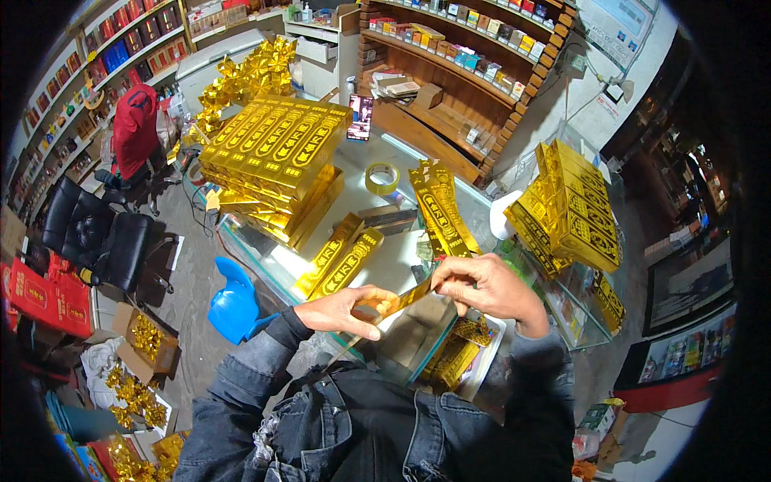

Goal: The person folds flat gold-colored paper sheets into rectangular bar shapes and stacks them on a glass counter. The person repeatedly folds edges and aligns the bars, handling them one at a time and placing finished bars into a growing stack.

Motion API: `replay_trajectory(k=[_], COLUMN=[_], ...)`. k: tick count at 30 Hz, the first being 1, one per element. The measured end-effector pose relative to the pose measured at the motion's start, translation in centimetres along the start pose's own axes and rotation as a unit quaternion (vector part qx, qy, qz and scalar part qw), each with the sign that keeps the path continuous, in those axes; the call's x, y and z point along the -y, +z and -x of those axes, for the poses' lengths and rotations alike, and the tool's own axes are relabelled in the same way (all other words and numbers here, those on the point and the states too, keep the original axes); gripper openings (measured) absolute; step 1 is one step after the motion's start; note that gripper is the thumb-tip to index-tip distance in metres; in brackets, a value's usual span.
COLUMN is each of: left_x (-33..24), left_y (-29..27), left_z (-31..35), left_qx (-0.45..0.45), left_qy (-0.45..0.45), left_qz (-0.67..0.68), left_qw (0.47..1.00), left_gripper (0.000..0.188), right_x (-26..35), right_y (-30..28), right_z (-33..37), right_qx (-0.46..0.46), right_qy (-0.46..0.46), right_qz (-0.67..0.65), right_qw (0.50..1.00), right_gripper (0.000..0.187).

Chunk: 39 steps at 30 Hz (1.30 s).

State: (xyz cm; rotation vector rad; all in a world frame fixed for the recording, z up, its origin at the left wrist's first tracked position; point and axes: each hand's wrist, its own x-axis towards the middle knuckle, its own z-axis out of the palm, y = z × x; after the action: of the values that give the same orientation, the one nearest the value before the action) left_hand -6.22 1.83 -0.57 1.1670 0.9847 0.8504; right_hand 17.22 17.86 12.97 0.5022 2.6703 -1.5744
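Between my hands stretches a narrow strip of shiny gold paper (413, 296), held above the near edge of a glass counter (277, 269). My left hand (353, 312) closes on its left end with thumb and fingers. At the strip's other end, my right hand (486, 291) pinches it with bent fingers. Just beyond my hands lie flat gold printed paper pieces (345, 259) on the left and a fanned pile of gold printed strips (442, 210) on the right. Under my right hand, a white tray (491, 361) holds more gold pieces, partly hidden.
A tall stack of gold printed boxes (273, 153) stands at the left of the counter, another gold stack (574, 209) at the right. A tape roll (381, 178) and a lit phone (360, 117) sit between. A blue plastic chair (233, 305) and black office chair (100, 229) stand left.
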Motion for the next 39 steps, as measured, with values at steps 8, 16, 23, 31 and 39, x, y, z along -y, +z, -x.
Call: replay_trajectory(k=[8,16,23,31,39], left_x=[-0.6,0.5,-1.1,-0.3,1.3], left_y=[0.5,-0.4,1.8,1.2,3.0], left_z=[0.1,-2.4,-4.9,-6.7,-7.3], left_qx=[0.036,-0.195,-0.341,-0.403,-0.428], left_qy=[-0.019,0.075,0.155,0.188,0.171], left_qz=[-0.148,-0.04,0.086,0.104,-0.169], left_qw=[0.988,0.977,0.923,0.89,0.871], left_gripper=[0.078,0.077,0.034,0.04,0.068], right_x=[-1.0,-4.5,-10.6,-11.7,-12.8], right_y=[0.1,2.5,13.3,18.3,17.2], right_z=[-1.6,-1.3,-3.7,-2.1,-2.2], right_qx=[0.236,-0.266,-0.152,-0.254,-0.283], right_qy=[0.002,-0.124,0.011,0.105,0.124], right_qz=[0.177,-0.189,-0.295,-0.122,0.226], right_qw=[0.955,0.937,0.943,0.954,0.924], right_gripper=[0.05,0.067,0.042,0.024,0.057])
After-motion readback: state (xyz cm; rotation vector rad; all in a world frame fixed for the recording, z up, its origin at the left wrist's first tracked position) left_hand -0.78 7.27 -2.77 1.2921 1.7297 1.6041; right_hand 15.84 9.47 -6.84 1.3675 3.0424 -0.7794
